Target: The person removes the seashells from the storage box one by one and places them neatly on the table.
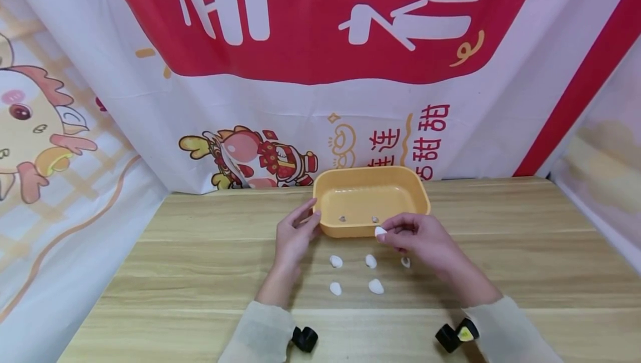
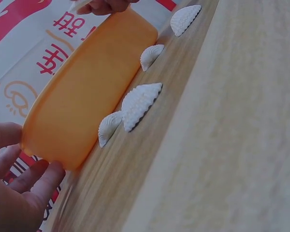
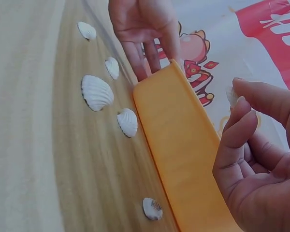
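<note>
Head view shows a white shell (image 1: 380, 232) pinched between thumb and fingertips of the right hand (image 1: 423, 240), fingers curled narrowly around it, just at the near rim of the orange tray (image 1: 370, 176). Two small shells lie inside the tray; five more shells (image 1: 370, 261) rest on the wooden counter (image 1: 501, 251) just near of it, between the hands. The left hand (image 1: 292, 235) has relaxed, straight fingers (image 3: 150, 53) touching the tray's near-left corner. Behind hangs a red-and-white banner (image 1: 320, 45) with Chinese characters, including 甜甜.
</note>
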{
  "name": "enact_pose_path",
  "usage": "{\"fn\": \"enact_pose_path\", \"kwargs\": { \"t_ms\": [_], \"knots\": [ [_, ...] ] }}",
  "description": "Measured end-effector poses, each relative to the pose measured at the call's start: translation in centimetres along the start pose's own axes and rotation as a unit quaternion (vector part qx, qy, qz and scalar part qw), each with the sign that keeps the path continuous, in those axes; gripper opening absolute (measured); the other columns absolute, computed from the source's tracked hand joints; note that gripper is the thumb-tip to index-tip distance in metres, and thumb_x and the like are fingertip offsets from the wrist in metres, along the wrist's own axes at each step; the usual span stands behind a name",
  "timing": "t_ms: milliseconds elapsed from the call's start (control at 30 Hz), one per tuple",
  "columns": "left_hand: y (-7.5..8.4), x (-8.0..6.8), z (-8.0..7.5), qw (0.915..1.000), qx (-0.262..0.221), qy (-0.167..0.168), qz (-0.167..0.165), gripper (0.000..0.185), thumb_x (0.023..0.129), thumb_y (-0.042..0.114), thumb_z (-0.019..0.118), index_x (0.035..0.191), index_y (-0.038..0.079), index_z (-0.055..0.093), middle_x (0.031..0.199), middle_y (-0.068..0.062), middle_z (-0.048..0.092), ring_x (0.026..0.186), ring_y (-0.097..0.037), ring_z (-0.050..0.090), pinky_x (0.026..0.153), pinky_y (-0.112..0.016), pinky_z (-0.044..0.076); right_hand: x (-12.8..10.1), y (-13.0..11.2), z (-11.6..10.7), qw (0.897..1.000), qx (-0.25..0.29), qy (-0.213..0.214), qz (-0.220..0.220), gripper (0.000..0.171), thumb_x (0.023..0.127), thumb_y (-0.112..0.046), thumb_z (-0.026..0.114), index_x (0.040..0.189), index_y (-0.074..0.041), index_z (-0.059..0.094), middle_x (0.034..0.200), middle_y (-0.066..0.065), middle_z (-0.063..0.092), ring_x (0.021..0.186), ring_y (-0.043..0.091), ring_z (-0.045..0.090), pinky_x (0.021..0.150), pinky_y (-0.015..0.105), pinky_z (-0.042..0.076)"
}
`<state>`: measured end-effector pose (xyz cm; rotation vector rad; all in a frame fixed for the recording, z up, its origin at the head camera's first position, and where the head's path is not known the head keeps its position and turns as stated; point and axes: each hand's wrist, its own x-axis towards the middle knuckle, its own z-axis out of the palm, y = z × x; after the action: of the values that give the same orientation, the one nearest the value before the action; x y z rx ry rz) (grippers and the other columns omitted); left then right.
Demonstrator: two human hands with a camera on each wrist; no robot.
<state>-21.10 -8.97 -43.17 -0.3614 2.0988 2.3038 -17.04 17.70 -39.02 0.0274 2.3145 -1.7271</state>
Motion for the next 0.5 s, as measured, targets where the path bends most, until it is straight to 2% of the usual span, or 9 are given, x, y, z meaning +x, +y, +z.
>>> {"fn": "enact_pose_path", "kwargs": {
  "t_ms": [200, 333, 500],
  "knots": [
    [-0.1, 0.0, -0.1, 1.0000, 0.007, 0.003, -0.004, 0.037, 0.104, 0.015, 0.073, 0.139, 0.023, 0.072, 0.150, -0.013, 0.065, 0.134, -0.028, 0.065, 0.108, -0.036, 0.063, -1.2, 1.1, -0.6, 1.000, 0.007, -0.014, -0.008, 0.039, 0.092, -0.026, 0.087, 0.120, -0.002, 0.072, 0.095, 0.006, 0.074, 0.080, 0.019, 0.066, 0.066, 0.030, 0.062],
    [-0.2, 0.0, -0.1, 0.9998, 0.013, 0.006, -0.011, 0.036, 0.104, 0.018, 0.073, 0.139, 0.025, 0.073, 0.150, -0.012, 0.064, 0.136, -0.027, 0.063, 0.109, -0.036, 0.062, -2.2, 2.1, -1.1, 1.000, -0.007, -0.016, 0.003, 0.038, 0.092, -0.027, 0.087, 0.119, -0.004, 0.074, 0.096, 0.006, 0.074, 0.082, 0.019, 0.065, 0.066, 0.029, 0.061],
    [-0.1, 0.0, 0.1, 0.9997, 0.016, 0.011, -0.012, 0.035, 0.104, 0.019, 0.074, 0.138, 0.027, 0.074, 0.147, -0.011, 0.066, 0.134, -0.026, 0.063, 0.109, -0.036, 0.062, -3.5, 3.4, -1.8, 1.000, -0.021, -0.015, 0.002, 0.040, 0.091, -0.026, 0.088, 0.119, -0.001, 0.075, 0.092, 0.004, 0.073, 0.074, 0.014, 0.064, 0.058, 0.027, 0.058]
  ]
}}
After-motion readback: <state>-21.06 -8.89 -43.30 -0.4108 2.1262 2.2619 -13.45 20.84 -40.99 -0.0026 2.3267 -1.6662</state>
